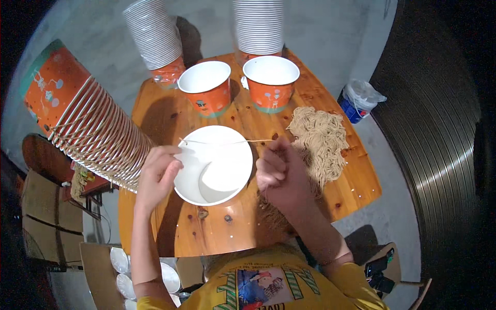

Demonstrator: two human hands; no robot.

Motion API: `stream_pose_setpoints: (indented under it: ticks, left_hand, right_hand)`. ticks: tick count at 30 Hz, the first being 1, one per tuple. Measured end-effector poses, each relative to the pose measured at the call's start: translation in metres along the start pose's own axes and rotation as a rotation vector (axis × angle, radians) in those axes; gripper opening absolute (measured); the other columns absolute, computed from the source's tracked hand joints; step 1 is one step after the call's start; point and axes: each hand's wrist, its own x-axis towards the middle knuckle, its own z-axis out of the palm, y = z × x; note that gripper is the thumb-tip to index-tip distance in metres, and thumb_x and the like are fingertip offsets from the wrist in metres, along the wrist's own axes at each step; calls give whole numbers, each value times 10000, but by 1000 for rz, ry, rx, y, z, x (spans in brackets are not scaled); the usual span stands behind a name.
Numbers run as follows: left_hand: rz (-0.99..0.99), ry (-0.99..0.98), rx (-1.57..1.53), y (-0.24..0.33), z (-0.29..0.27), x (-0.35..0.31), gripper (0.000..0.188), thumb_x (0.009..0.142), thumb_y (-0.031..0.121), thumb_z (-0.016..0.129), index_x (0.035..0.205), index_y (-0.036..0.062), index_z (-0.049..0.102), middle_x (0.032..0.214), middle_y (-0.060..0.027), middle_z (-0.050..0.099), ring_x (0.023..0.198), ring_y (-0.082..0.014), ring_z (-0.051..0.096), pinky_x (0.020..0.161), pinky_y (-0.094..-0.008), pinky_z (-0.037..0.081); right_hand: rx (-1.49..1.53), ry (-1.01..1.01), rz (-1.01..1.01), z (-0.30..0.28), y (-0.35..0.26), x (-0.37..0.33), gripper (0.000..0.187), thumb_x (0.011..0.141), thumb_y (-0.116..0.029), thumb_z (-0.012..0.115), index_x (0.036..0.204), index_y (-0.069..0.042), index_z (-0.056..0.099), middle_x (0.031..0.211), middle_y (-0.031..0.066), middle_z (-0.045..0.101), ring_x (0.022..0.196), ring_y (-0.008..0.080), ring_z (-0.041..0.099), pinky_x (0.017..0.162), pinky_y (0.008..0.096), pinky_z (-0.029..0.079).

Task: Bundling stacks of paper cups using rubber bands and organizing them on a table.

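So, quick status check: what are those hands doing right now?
Left hand grips white bowl's rim. Right hand pinches thin string stretched across bowl. Noodle pile beside right hand; two orange cups behind, nothing blocking.

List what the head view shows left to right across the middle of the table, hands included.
Tilted stack of orange cups → left hand on the rim of the white bowl → right hand pinching a string → pile of string → blue-and-white tub on the floor.
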Motion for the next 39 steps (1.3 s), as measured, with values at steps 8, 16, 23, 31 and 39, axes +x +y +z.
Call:
stream_pose_setpoints:
  ticks: [8, 16, 23, 31, 39]
  left_hand:
    - [-178, 137, -481, 130, 66, -48, 501, 778, -65, 615, 1200, 21, 358, 1043, -150, 510, 782, -130, 545, 619, -217, 473]
    - [-673, -6, -965, 140, 86, -46, 244, 908, 3, 498, 1133, 35, 409, 888, -29, 499, 638, -55, 459, 523, -179, 383]
    - [-719, -217, -990, 130, 81, -57, 93, 945, 89, 475, 1002, 18, 496, 718, 2, 523, 583, -50, 487, 520, -191, 404]
    - [-620, -172, -844, 126, 79, -61, 115, 946, 105, 479, 1011, 10, 475, 759, -25, 551, 616, -74, 527, 518, -197, 417]
    - [-360, -32, -490, 121, 66, -44, 160, 900, 127, 571, 994, 42, 473, 760, -70, 573, 622, -138, 566, 560, -258, 473]
  right_hand:
    - [-21, 6, -45, 15, 29, -8, 351, 969, -287, 379, 839, -43, 595, 524, -27, 309, 441, 69, 296, 421, 219, 273]
    - [-282, 170, -66, 23, 18, -19, 295, 953, -320, 407, 768, -116, 511, 516, -41, 325, 421, 75, 281, 382, 230, 212]
    - [-801, 203, -141, -12, -5, -20, 255, 935, -307, 443, 864, -85, 545, 598, 4, 416, 485, 92, 378, 443, 230, 315]
    - [-2247, 188, -399, 5, 1, -61, 235, 874, -154, 583, 1067, -28, 534, 934, 107, 556, 814, 185, 576, 705, 291, 467]
    - [-2166, -223, -411, -5, 2, -65, 135, 843, -132, 624, 936, -37, 604, 793, 70, 579, 713, 207, 583, 629, 306, 466]
